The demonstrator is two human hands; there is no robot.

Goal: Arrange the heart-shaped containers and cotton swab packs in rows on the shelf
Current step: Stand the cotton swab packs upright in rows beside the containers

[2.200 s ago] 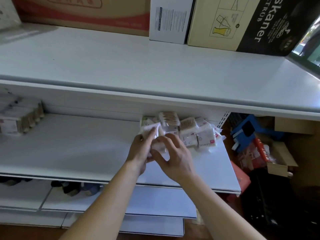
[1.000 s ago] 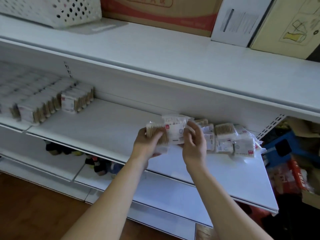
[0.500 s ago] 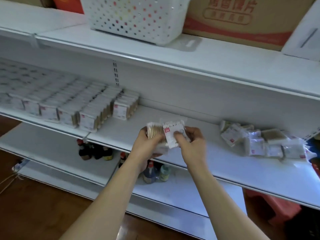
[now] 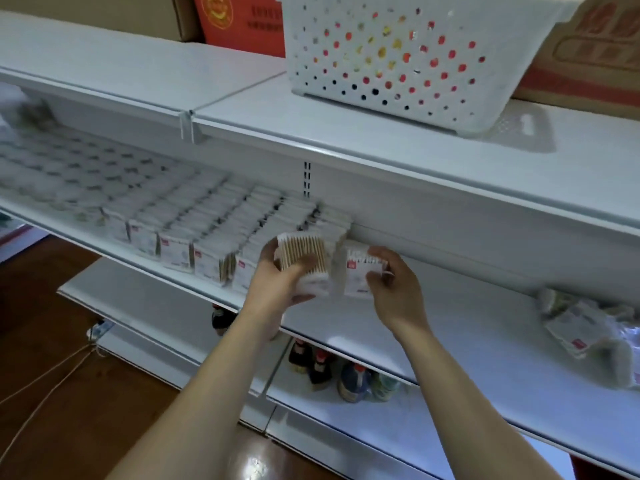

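Observation:
My left hand (image 4: pixel 277 282) grips a stack of cotton swab packs (image 4: pixel 303 259), the wooden sticks of the top one showing. My right hand (image 4: pixel 391 282) pinches one separate swab pack (image 4: pixel 356 275) with a red label, held upright just right of the stack. Both hands hover over the middle shelf (image 4: pixel 433 327), at the right end of the arranged rows of packs (image 4: pixel 214 233). A loose pile of swab packs (image 4: pixel 585 334) lies at the shelf's far right.
A white perforated basket (image 4: pixel 398 57) and cardboard boxes (image 4: pixel 588 46) stand on the top shelf. Sauce bottles (image 4: pixel 346 372) stand on the lower shelf below my hands. A cord (image 4: pixel 52 379) runs across the wooden floor at the left.
My view and both hands moved left from the loose pile to the end of the rows. The right hand has taken one pack off the stack and holds it apart.

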